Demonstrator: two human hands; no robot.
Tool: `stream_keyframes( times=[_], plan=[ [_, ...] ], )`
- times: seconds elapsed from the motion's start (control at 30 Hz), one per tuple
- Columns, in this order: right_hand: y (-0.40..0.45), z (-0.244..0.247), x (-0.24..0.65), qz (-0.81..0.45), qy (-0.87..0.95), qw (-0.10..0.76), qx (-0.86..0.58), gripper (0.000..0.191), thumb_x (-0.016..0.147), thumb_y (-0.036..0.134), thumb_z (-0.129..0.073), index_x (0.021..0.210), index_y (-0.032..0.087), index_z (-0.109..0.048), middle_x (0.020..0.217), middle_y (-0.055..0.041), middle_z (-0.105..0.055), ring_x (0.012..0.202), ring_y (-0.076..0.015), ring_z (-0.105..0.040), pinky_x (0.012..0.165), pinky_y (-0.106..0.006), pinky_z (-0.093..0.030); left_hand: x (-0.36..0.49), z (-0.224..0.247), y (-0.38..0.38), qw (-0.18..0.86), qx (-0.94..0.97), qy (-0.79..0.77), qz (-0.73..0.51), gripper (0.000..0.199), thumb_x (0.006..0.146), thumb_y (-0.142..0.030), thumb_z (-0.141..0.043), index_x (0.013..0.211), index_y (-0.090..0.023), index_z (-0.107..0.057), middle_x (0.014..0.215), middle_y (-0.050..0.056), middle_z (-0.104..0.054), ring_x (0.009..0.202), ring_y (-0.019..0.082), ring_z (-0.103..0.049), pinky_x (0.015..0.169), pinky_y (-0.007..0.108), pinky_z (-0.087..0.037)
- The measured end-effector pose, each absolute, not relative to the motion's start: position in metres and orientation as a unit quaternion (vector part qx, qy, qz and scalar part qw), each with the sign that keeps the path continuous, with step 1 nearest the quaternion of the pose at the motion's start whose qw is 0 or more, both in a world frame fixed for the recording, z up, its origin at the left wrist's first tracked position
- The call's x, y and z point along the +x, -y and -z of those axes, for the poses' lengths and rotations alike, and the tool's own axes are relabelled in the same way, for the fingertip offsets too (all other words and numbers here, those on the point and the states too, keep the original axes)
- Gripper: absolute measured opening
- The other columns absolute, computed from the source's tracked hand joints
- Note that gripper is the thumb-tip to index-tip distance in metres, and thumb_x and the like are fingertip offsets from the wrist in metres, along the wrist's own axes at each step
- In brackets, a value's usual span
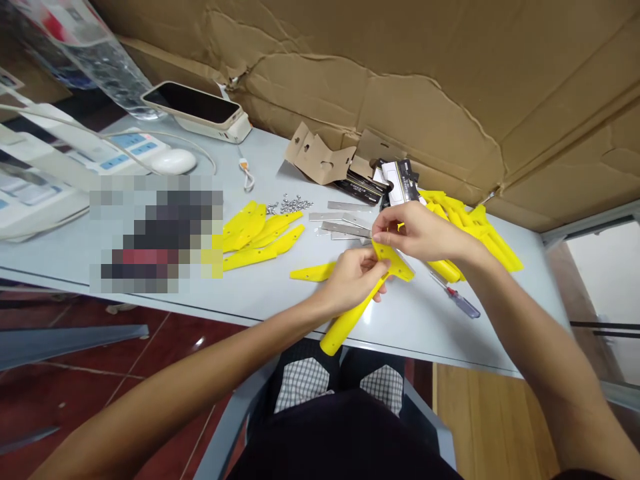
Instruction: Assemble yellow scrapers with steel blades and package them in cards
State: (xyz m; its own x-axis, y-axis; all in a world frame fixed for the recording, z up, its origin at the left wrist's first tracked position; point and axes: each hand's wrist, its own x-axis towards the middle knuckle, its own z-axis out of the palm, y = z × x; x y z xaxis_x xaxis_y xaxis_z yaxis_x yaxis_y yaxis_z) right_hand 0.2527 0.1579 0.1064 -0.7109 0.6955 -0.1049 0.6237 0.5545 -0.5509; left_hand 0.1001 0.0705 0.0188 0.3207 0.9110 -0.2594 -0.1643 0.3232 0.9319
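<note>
My left hand (357, 273) is closed around a yellow plastic scraper handle (350, 322), just below its wide flat head with small holes. The handle slants down toward the table's front edge. My right hand (413, 230) is pinched at the upper left corner of that head; whatever sits between its fingertips is hidden. Left of the fingertips, several flat metal blades (345, 227) lie on the table. A yellow flat piece (313, 273) rests beside my left hand, partly covered by it. Farther left are several yellow flat pieces (260, 233) and a pile of small screws (295, 205).
Several yellow handles (480, 230) are heaped at the right, near a screwdriver (463, 303). Opened cardboard packaging (320, 160) and small black-and-white boxes (400, 183) stand behind. A phone (193, 103), power strip (130, 150) and water bottle (107, 63) occupy the left. Cardboard (425, 107) walls the back.
</note>
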Motion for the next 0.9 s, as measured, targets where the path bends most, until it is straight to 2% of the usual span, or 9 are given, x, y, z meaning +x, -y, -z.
stream_keyframes(
  times=[0.27, 0.4, 0.57, 0.67, 0.77, 0.9],
  plan=[
    [-0.132, -0.101, 0.263, -0.177, 0.898, 0.069, -0.396, 0.017, 0.089, 0.012, -0.063, 0.082, 0.019, -0.077, 0.084, -0.0033, -0.073, 0.076, -0.0175, -0.06, 0.072, -0.033, -0.04, 0.1, -0.014, -0.07, 0.669, 0.454, -0.434, -0.397, 0.014, 0.099, -0.022, -0.063, 0.086, -0.016, -0.064, 0.069, 0.002, -0.065, 0.055, 0.013, -0.063, 0.05, 0.025, -0.052],
    [-0.123, -0.091, 0.265, -0.162, 0.88, 0.124, -0.429, 0.018, 0.092, 0.014, -0.063, 0.084, 0.019, -0.078, 0.085, -0.0048, -0.071, 0.077, -0.0181, -0.06, 0.07, -0.033, -0.04, 0.099, -0.015, -0.069, 0.674, 0.443, -0.437, -0.397, 0.012, 0.097, -0.022, -0.067, 0.087, -0.015, -0.064, 0.074, 0.003, -0.067, 0.056, 0.012, -0.064, 0.05, 0.025, -0.053],
    [-0.111, -0.072, 0.268, -0.169, 0.851, 0.212, -0.45, 0.014, 0.093, 0.02, -0.067, 0.086, 0.019, -0.078, 0.082, -0.0038, -0.07, 0.073, -0.017, -0.06, 0.07, -0.032, -0.042, 0.099, -0.018, -0.068, 0.673, 0.445, -0.443, -0.391, 0.009, 0.096, -0.021, -0.069, 0.092, -0.013, -0.07, 0.067, 0.001, -0.065, 0.054, 0.012, -0.063, 0.05, 0.023, -0.052],
    [-0.106, -0.063, 0.267, -0.173, 0.833, 0.253, -0.46, 0.012, 0.092, 0.021, -0.069, 0.083, 0.02, -0.076, 0.079, -0.0022, -0.069, 0.07, -0.0162, -0.058, 0.07, -0.031, -0.044, 0.099, -0.018, -0.068, 0.668, 0.446, -0.448, -0.392, 0.012, 0.099, -0.019, -0.063, 0.093, -0.014, -0.07, 0.064, 0.001, -0.064, 0.053, 0.013, -0.063, 0.049, 0.024, -0.051],
    [-0.104, -0.058, 0.266, -0.169, 0.831, 0.272, -0.456, 0.013, 0.092, 0.02, -0.07, 0.081, 0.02, -0.076, 0.075, -0.0009, -0.066, 0.068, -0.0162, -0.057, 0.068, -0.031, -0.043, 0.099, -0.017, -0.068, 0.669, 0.445, -0.449, -0.39, 0.014, 0.101, -0.02, -0.06, 0.092, -0.015, -0.07, 0.062, 0.001, -0.063, 0.054, 0.014, -0.064, 0.049, 0.024, -0.05],
    [-0.103, -0.054, 0.266, -0.165, 0.831, 0.281, -0.451, 0.016, 0.098, 0.023, -0.067, 0.086, 0.021, -0.078, 0.077, -0.0022, -0.067, 0.068, -0.0169, -0.058, 0.068, -0.033, -0.046, 0.099, -0.016, -0.069, 0.675, 0.438, -0.447, -0.392, 0.011, 0.095, -0.025, -0.072, 0.09, -0.016, -0.069, 0.064, 0.001, -0.064, 0.055, 0.015, -0.065, 0.049, 0.025, -0.051]
  ],
)
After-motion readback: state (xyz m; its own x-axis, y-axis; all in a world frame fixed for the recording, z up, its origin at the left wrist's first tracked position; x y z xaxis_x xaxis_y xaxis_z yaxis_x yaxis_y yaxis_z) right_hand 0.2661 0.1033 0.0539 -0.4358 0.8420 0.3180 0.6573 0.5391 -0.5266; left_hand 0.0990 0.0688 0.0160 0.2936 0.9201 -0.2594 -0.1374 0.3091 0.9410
